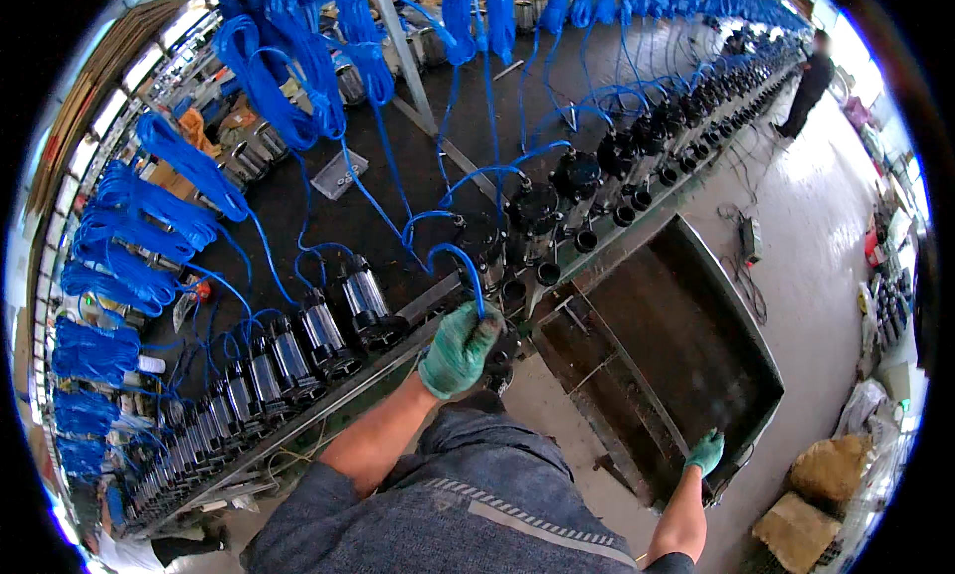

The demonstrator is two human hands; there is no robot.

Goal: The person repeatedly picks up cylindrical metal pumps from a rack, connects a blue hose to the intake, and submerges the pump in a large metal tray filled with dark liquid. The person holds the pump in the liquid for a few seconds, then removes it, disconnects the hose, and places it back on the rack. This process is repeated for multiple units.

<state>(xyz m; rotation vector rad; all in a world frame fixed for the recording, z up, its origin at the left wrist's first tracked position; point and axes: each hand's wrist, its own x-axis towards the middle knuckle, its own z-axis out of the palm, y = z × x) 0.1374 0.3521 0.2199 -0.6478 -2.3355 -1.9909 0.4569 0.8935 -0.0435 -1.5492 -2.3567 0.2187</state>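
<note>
My left hand point(460, 353), in a green glove, is closed around a blue cable point(468, 261) at the edge of the long workbench. That cable arches up from my fingers and back over the bench. Just beyond the hand stand black-topped motor units point(532, 208) with blue cables running from their tops. My right hand point(705, 453), also gloved in green, is out to the right, over the near corner of a large dark metal tray point(696, 315). Its fingers look loosely extended and I see nothing in them.
Several silver-bodied motors point(322, 330) line the bench to the left. Blue cable coils point(288, 77) hang along the far side. A small metal plate point(339, 174) lies on the bench. Another person point(811, 85) stands far right. Yellowish blocks point(796, 529) sit on the floor at the lower right.
</note>
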